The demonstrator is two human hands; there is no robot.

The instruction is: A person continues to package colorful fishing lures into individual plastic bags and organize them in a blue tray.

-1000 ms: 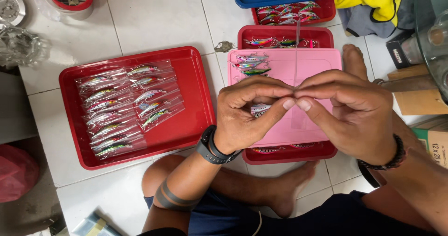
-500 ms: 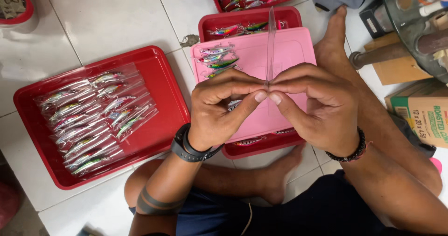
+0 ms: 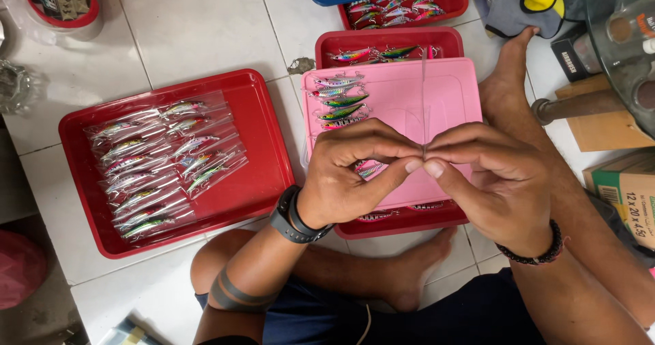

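Left hand [image 3: 355,178] and right hand [image 3: 491,181] pinch clear sleeve [image 3: 424,93] upright between fingertips, above pink lid [image 3: 437,96]. Grip unchanged from a second ago, same spot over lid. Bagged lures [image 3: 164,164] sit in red tray [image 3: 259,181] left, untouched.

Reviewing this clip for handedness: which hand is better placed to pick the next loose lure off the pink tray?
Left, probably. The left hand sits on the side where the loose lures lie on the pink tray; the right hand would have to cross over. Both pinch the clear sleeve.
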